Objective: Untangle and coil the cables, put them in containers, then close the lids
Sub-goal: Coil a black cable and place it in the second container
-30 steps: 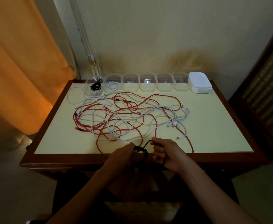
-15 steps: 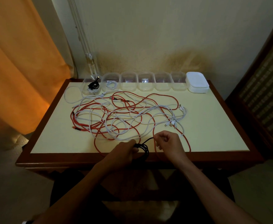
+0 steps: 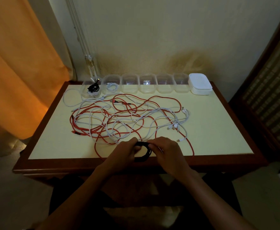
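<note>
At the near edge of the counter [image 3: 218,143], 2 bare hands hold a small coil of black cable [image 3: 144,151] between them. The left hand [image 3: 125,152] has its fingers curled round the coil's left side; the right hand [image 3: 166,149] pinches the right side with its fingers closed on the loops. The coil looks light, thin and floppy, so it would likely spring open if released; a grip across all the loops at once should keep it together.

Just beyond the hands, a loose tangle of red cables [image 3: 165,99] and white cables [image 3: 93,118] spreads over the middle of the counter, crossing many times.

Along the far edge stands a row of 6 clear containers [image 3: 130,84], all open. The leftmost container [image 3: 91,87] holds a black coil, the next one [image 3: 112,85] a white coil. At the far right sits a stack of white lids [image 3: 200,84].
</note>
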`<move>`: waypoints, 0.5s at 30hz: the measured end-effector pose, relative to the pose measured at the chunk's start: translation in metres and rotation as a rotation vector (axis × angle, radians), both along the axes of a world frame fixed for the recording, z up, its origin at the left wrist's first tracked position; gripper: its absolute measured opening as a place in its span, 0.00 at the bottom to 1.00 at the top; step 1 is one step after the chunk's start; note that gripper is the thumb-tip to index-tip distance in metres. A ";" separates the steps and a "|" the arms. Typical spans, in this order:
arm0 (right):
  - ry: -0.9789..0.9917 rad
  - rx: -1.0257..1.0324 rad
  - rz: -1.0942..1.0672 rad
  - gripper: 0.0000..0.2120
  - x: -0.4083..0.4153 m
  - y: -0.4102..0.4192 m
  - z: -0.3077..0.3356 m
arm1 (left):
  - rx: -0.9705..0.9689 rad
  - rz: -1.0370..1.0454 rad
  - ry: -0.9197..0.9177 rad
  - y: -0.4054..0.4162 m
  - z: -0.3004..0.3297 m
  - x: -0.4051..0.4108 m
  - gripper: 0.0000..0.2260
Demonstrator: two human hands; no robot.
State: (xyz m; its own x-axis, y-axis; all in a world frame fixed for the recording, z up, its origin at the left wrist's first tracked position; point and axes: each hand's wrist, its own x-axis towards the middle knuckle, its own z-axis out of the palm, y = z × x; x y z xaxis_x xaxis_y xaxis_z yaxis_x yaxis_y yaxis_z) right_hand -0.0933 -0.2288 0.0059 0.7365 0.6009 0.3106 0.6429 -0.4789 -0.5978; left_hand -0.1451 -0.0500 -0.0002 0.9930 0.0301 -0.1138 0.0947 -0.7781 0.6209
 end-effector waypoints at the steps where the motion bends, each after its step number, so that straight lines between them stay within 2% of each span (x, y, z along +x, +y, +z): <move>1: -0.043 -0.015 -0.038 0.09 -0.001 0.000 -0.002 | -0.005 0.004 -0.014 -0.001 0.000 0.000 0.01; 3: -0.016 0.004 -0.118 0.09 -0.004 0.002 -0.001 | -0.014 0.009 -0.036 -0.004 0.001 -0.002 0.03; 7: 0.187 0.020 -0.207 0.08 -0.003 0.001 0.010 | 0.021 -0.026 -0.053 -0.006 0.004 -0.001 0.01; 10: 0.319 0.035 -0.271 0.07 -0.001 -0.001 0.014 | 0.052 -0.037 -0.042 -0.004 0.005 0.001 0.06; 13: 0.439 0.070 -0.321 0.08 -0.003 -0.002 0.010 | 0.090 -0.011 -0.054 -0.006 0.007 0.002 0.06; 15: 0.596 0.126 -0.304 0.09 -0.006 -0.001 0.010 | 0.173 -0.003 -0.053 -0.008 0.008 0.002 0.08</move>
State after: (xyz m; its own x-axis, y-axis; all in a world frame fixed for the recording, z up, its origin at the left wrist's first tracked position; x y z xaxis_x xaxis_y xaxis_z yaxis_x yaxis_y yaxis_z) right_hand -0.0992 -0.2293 0.0158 0.9341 0.3256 -0.1465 0.0340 -0.4895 -0.8714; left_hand -0.1428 -0.0582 0.0075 0.9976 0.0422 -0.0551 0.0636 -0.8741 0.4816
